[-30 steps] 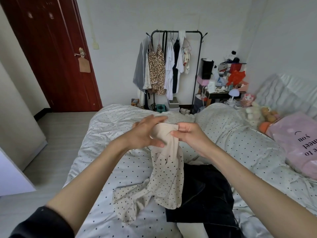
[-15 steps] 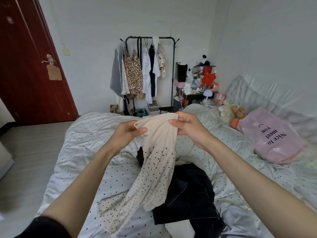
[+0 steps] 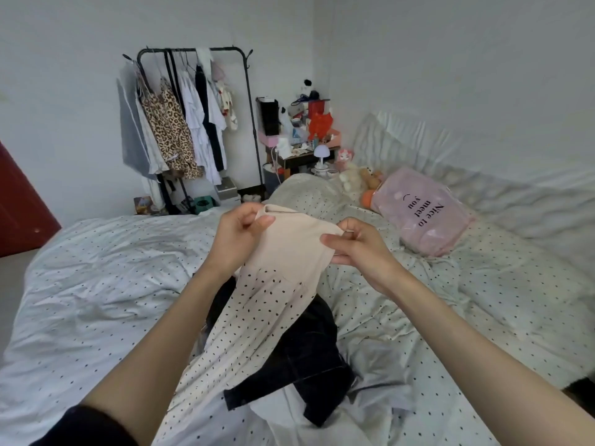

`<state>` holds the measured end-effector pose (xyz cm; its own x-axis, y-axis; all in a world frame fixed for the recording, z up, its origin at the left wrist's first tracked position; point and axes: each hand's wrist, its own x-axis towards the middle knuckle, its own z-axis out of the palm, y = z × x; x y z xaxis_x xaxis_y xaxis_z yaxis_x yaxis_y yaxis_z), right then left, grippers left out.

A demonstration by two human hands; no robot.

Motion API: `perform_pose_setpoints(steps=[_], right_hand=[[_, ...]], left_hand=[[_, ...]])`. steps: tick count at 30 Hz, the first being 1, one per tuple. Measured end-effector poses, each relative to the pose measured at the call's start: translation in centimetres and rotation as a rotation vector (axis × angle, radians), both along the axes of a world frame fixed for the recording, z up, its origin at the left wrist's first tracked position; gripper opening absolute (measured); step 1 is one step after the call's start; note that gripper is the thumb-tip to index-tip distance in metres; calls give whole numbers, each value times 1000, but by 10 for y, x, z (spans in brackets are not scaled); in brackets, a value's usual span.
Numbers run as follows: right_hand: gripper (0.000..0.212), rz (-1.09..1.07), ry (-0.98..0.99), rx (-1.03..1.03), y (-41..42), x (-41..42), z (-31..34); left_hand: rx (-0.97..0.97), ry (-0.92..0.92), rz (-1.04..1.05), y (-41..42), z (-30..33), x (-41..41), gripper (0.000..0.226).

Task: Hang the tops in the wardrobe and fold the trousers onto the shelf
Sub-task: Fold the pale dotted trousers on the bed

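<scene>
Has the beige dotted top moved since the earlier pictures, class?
Yes. Both hands, left hand and right hand, have spread the beige dotted top wider and lifted it above the dark garment.

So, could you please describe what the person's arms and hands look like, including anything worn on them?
Both forearms are bare. The left arm ends in a black sleeve pushed up near the elbow at the bottom edge of the view. The right arm shows no sleeve in frame. The left hand and the right hand show no rings, watch or gloves.
</scene>
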<state>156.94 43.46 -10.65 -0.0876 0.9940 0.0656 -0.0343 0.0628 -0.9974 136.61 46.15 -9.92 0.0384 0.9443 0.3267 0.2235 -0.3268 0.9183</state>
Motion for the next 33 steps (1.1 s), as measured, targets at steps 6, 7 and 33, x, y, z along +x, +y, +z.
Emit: perform_pose_setpoints(steps=[6,7,33], right_hand=[[20,-104,34,-52,-4,116,-23],[17,-114,40,-66,-1,153,-27],[14,-370,25,-524,171,505,-167]], left_hand=[[-56,70,-41,22,-7,132,7],[-54,72,-48,30,-13,173,7],[-281,291,-137,238,-173,552,10]])
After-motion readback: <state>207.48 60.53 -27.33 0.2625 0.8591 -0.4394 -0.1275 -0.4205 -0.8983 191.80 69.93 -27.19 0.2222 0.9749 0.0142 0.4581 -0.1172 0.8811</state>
